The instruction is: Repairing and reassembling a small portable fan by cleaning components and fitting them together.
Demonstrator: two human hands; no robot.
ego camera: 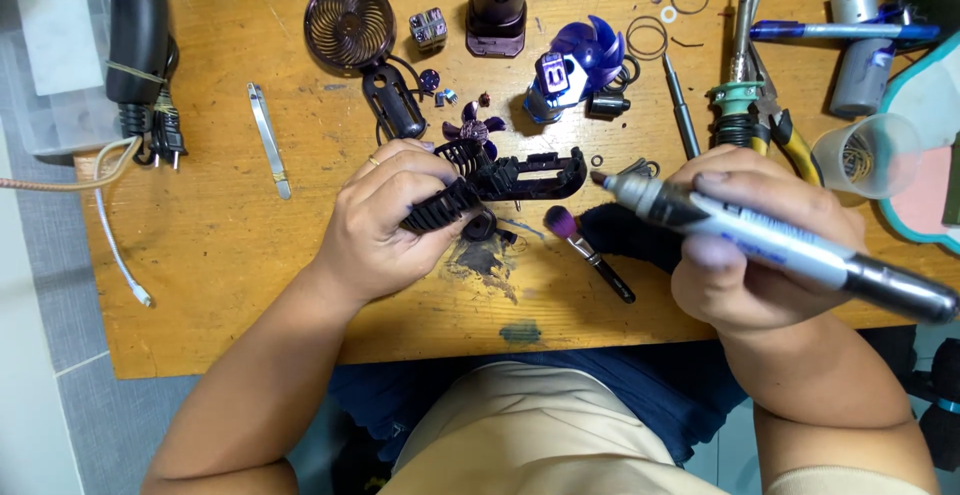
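My left hand (385, 220) grips a black ribbed plastic housing (500, 180) of a small fan, holding it just above the wooden table (250, 285). My right hand (750, 245) holds a thick grey and blue pen-shaped tool (770, 245), with its tip pointing left at the right end of the housing. A small brush with a purple tip (585, 250) lies on the table between my hands. A dark stain (485, 260) marks the wood under the housing.
Fan parts lie further back: a round dark grille (350, 23), a blue fan blade (590, 55), a dark cylinder (498, 5). Metal tweezers (270, 140) lie left. A soldering iron (740, 75), pliers, a blue pen (840, 30) and a plastic cup (865, 155) crowd the right. A black appliance with a cord (140, 45) is far left.
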